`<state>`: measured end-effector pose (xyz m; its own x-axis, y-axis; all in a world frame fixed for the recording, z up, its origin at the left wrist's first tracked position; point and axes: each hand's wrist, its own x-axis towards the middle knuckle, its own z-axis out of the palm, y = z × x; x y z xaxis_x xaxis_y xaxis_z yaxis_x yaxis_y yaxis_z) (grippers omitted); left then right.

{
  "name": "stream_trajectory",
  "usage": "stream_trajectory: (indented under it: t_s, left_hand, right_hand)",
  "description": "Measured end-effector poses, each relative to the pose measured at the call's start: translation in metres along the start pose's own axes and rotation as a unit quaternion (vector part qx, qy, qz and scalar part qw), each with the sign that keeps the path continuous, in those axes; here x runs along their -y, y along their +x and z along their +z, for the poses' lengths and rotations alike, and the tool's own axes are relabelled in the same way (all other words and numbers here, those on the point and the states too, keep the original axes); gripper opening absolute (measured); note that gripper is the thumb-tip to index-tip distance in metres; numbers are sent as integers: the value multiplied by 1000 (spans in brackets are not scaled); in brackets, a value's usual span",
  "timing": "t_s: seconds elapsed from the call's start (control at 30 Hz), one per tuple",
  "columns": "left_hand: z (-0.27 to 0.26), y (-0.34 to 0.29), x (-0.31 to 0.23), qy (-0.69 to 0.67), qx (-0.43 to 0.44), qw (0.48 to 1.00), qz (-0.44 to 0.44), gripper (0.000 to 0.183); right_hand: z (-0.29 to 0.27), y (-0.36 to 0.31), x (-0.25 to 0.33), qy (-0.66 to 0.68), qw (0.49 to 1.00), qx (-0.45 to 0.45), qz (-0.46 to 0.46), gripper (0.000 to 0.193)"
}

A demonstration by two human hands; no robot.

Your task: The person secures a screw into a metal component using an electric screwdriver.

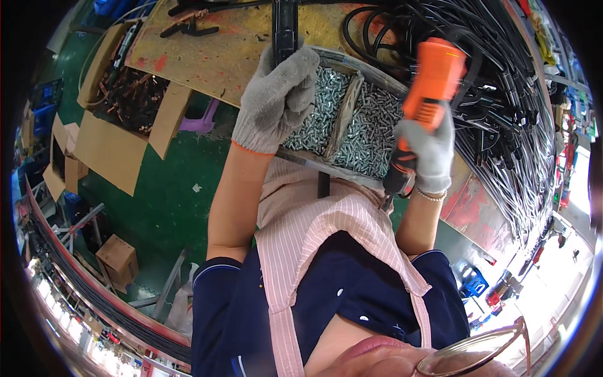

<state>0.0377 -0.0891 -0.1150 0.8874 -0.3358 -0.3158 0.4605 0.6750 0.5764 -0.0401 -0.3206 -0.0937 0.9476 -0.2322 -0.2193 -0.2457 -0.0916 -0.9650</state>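
Observation:
My left hand (279, 94), in a grey knit glove, is closed around a long black part (285, 26) that stretches up past the top edge of the view. In my gloved right hand (431, 151) is an orange and black power screwdriver (433, 78); its tool end slants down toward my apron, and its orange end is slightly blurred. Between my hands sits a shallow tray (342, 119) split by a divider. Small silvery screws (325, 91) fill its left side, and darker grey screws (370, 125) fill the right.
Black cables (496, 69) are heaped at the right of the worn yellow table (232, 50), their silvery lengths hanging over its edge. An open cardboard box (119, 154) of dark and copper-coloured pieces stands at left. Black clamp-like pieces (188, 26) lie at the table's far left.

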Motion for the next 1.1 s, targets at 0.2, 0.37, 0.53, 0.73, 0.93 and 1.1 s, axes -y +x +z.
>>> stream_trajectory:
  t_s: [0.2, 0.37, 0.53, 0.73, 0.93, 1.1]
  left_hand:
    - [-9, 4, 1, 5, 16, 1000, 15, 30]
    - [-12, 5, -2, -106, 76, 991, -8, 30]
    - [-10, 9, -3, 33, 52, 998, 4, 27]
    - [-4, 8, -1, 55, 22, 998, -4, 27]
    - [-3, 7, -2, 54, 8, 999, -1, 30]
    - [-2, 7, -1, 66, -3, 998, 0, 31]
  right_hand:
    - [23, 16, 55, 424, 866, -18, -265, 55]
    - [39, 21, 64, 424, 842, -92, -321, 43]
    - [43, 24, 41, 348, 896, 22, -274, 40]
    - [61, 25, 40, 348, 897, -24, -270, 44]
    - [61, 26, 38, 361, 898, -21, -251, 45]
    - [66, 23, 42, 348, 909, -42, -228, 42]
